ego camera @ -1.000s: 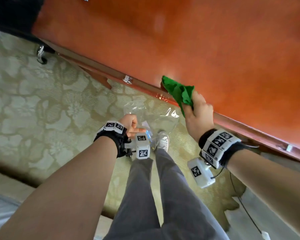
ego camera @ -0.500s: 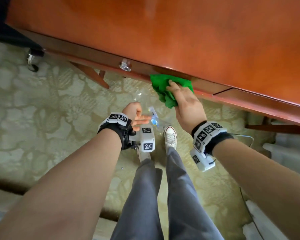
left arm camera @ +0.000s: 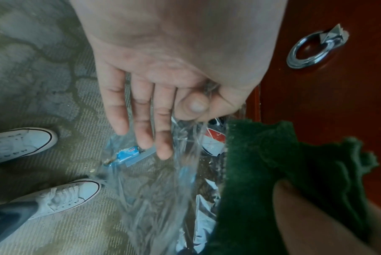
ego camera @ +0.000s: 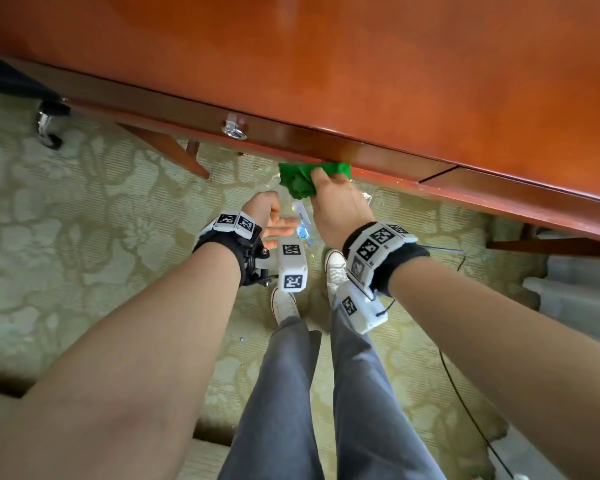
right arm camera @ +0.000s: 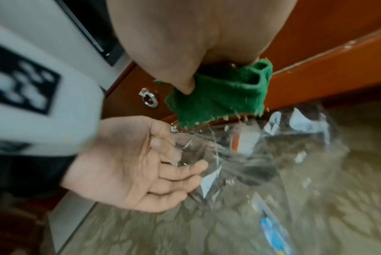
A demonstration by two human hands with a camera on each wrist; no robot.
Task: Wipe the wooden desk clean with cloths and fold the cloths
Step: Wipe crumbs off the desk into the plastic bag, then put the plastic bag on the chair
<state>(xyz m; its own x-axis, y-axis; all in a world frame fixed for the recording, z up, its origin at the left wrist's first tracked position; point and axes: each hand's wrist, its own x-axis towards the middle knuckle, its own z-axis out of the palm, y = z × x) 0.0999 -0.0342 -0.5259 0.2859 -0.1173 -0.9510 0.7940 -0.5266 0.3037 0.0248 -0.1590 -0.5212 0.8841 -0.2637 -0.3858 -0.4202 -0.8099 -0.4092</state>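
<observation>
Green cloth (ego camera: 300, 180), bunched, sits against the front edge of the wooden desk (ego camera: 326, 64) in the head view, with the right hand (ego camera: 338, 209) curled over it from the near side, fingers closed on the fabric. Below and just beside it, the left hand (ego camera: 269, 218) holds the mouth of a clear plastic bag (ego camera: 303, 226) that hangs toward the patterned carpet (ego camera: 84, 220). A metal ring pull (ego camera: 234, 129) shows on the desk's front.

From the left wrist, the left hand (left arm camera: 154, 96) has its thumb bent in, pinching the bag's film (left arm camera: 163, 189) against the first finger, while the other three fingers lie straight and together. The cloth (left arm camera: 283, 172) hangs just beside them on the desk side. Inside the bag lie a blue wrapper (left arm camera: 128, 153) and red-and-white paper scraps (left arm camera: 213, 139).

From the right wrist, the cloth (right arm camera: 220, 96) bulges out below the right hand (right arm camera: 196, 43), whose fingers are hidden behind the palm, and touches the desk's lower edge directly above the bag's open mouth (right arm camera: 261, 155). Small crumbs cling to its lower hem. The left hand (right arm camera: 137, 163) grips the bag's rim, palm up.
</observation>
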